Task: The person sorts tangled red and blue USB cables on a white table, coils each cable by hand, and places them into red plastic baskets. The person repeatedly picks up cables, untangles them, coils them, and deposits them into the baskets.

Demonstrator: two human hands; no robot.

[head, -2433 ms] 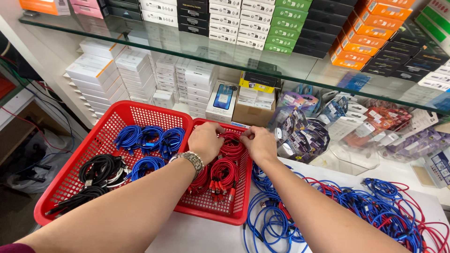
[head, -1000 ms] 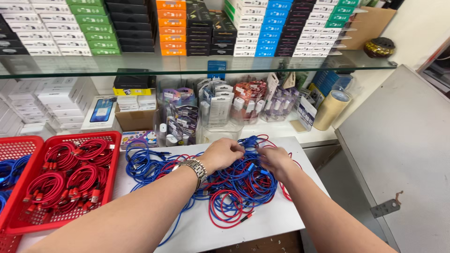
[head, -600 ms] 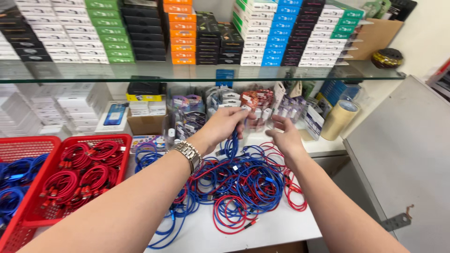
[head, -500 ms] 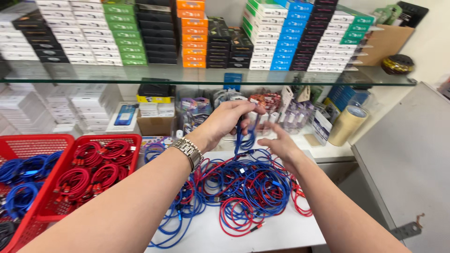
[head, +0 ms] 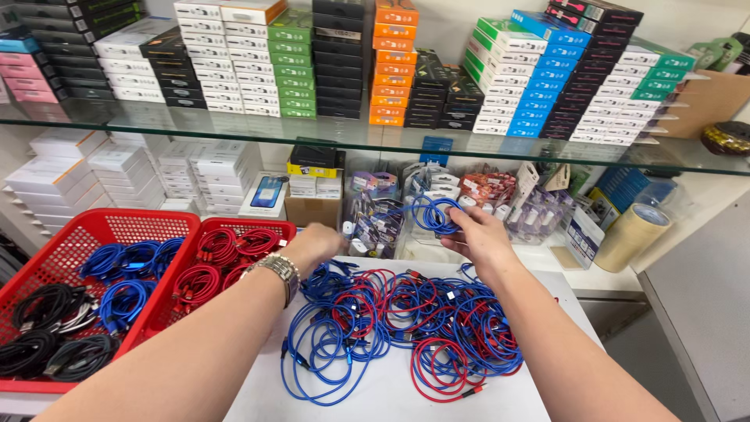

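My right hand is raised above the white table and holds a small coil of blue cable in its fingertips. My left hand, with a metal watch on the wrist, is blurred just over the left edge of a tangled pile of blue and red cables. Its fingers look curled and I see nothing in them.
Two red baskets stand at the left: one with coiled blue and black cables, one with coiled red cables. Behind are small packaged goods, a tape roll, white boxes, and a glass shelf of stacked coloured boxes.
The view swung from the baskets to the pile. Both hands lifted a blue cable from it and coiled it. Now the right hand alone holds the coil and the left has dropped away leftward.
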